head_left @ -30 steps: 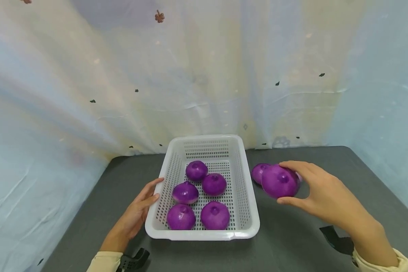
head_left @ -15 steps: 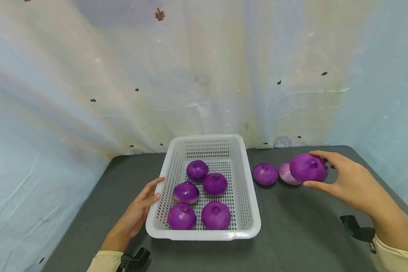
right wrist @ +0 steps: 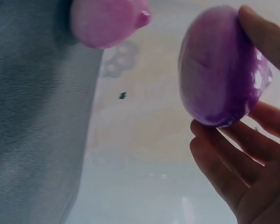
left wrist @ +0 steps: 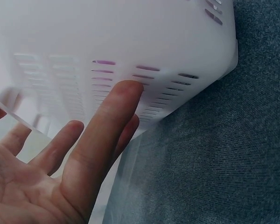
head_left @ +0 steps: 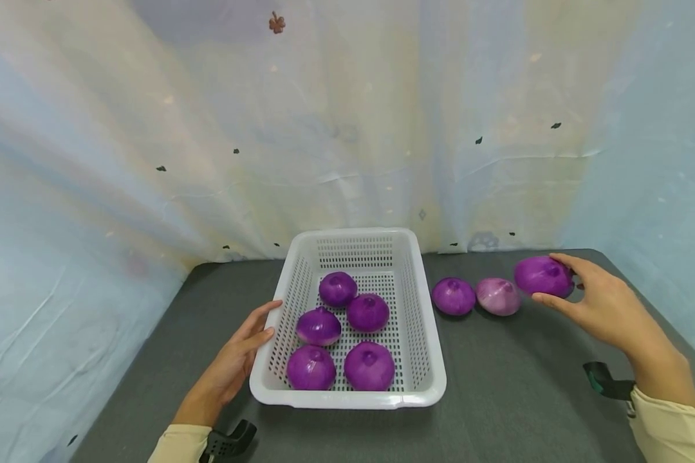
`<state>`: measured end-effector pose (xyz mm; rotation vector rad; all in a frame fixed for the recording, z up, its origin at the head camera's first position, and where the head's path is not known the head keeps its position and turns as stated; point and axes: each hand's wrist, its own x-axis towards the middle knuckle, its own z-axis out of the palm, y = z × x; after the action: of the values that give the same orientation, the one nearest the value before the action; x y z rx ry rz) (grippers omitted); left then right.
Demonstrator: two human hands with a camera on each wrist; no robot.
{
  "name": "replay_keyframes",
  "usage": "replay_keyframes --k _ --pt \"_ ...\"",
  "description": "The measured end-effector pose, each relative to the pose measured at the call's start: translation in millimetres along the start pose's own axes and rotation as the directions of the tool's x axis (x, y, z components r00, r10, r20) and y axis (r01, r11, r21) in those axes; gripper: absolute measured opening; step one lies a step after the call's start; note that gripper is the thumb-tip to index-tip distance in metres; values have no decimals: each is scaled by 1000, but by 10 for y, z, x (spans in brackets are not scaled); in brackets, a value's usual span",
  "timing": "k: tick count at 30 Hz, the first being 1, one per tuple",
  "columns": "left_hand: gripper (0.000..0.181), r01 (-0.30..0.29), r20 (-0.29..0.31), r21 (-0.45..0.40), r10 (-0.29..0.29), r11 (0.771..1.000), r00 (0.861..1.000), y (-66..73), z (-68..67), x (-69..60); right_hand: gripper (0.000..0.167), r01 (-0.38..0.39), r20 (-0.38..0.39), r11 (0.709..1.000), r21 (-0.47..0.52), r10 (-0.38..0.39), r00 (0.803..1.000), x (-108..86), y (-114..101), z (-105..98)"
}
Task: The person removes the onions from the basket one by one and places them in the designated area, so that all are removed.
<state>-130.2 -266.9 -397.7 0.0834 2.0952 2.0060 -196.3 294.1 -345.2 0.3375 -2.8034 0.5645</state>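
In the head view, my left hand (head_left: 234, 361) holds the left rim of a white plastic basket (head_left: 434, 360); the left wrist view shows its fingers against the slotted outer wall. Several shiny purple onions (head_left: 369, 366) lie inside the basket. Over at the right, my right hand (head_left: 605, 308) grips another purple onion (head_left: 541, 276) between thumb and fingers. The right wrist view shows that onion (right wrist: 217, 70) too; whether it touches the table cannot be told. Left of this hand, a paler pink onion (head_left: 498, 296) and a dark purple onion (head_left: 454, 296) sit on the table.
The grey cloth-covered table (head_left: 498, 405) reaches back to a pale patterned curtain (head_left: 347, 128), which also hangs at both sides. Dark wrist straps (head_left: 608, 382) are on both forearms.
My right hand has carried its onion rightward and slightly back, away from the basket, uncovering the paler onion on the table. My left hand and the basket keep their place.
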Motion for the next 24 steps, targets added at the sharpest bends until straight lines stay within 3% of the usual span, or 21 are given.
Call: replay_keyframes --k 24 --pt "54 0 -3 6 0 1000 1000 -14 -5 1 91 -63 140 997 -32 67 988 109 565 403"
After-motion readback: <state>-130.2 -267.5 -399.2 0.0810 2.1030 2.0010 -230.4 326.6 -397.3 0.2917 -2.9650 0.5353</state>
